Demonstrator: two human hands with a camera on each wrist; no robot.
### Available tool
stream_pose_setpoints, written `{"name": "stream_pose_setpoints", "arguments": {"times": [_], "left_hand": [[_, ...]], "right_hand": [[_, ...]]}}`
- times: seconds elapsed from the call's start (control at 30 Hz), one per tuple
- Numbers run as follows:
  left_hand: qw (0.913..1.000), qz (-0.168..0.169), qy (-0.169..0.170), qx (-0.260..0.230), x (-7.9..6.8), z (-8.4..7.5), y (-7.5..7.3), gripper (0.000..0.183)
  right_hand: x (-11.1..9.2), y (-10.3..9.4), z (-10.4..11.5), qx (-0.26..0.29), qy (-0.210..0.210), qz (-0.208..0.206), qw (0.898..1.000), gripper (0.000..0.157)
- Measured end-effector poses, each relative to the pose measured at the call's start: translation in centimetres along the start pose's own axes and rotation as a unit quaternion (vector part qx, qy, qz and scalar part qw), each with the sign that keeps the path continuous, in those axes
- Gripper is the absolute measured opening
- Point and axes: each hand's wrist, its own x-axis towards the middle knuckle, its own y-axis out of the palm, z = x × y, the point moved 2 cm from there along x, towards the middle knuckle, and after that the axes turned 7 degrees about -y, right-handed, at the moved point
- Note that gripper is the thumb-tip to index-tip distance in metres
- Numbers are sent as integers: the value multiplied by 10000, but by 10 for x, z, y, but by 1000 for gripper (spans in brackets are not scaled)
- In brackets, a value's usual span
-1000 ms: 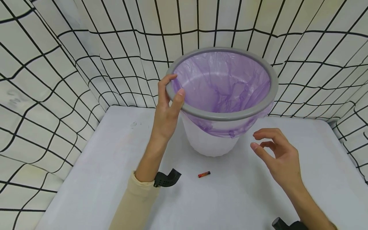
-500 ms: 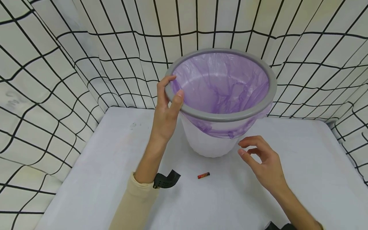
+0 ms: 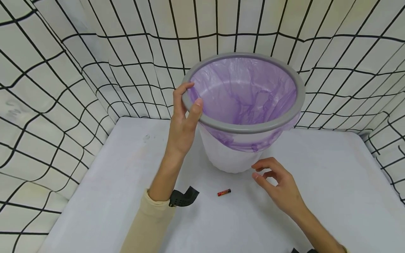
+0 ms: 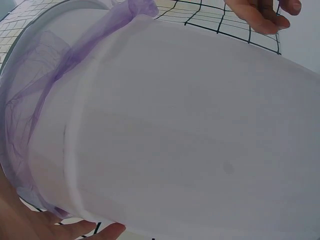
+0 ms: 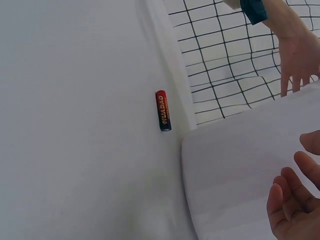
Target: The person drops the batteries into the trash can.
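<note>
A white wastebasket with a grey rim stands upright on the table, lined with a thin purple bin bag folded over its edge. My left hand grips the rim at the left, thumb over the top; in the left wrist view its fingers lie against the outer wall. In front of the bin lies a small red and black battery, its lettering visible on the battery in the right wrist view. My right hand hovers right of the battery, fingers loosely bent, holding nothing.
The white tabletop runs around the bin. Behind it and at both sides rise white walls with a black grid. A black wrist mount sits on the left forearm.
My right hand has moved left and down, nearer to the battery. The left hand stays on the rim; bin and battery have not moved.
</note>
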Motion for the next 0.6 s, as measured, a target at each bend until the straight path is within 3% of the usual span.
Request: {"name": "stream_pose_setpoints", "arguments": {"times": [0.3,0.6], "left_hand": [[9999,7,78,-115,0,-1,0,71],[9999,0,104,-139,0,-1,0,70]], "right_hand": [[-7,14,-11,-161,236,516,9983,24],[-11,26,-21,67,577,1042,9929,23]]}}
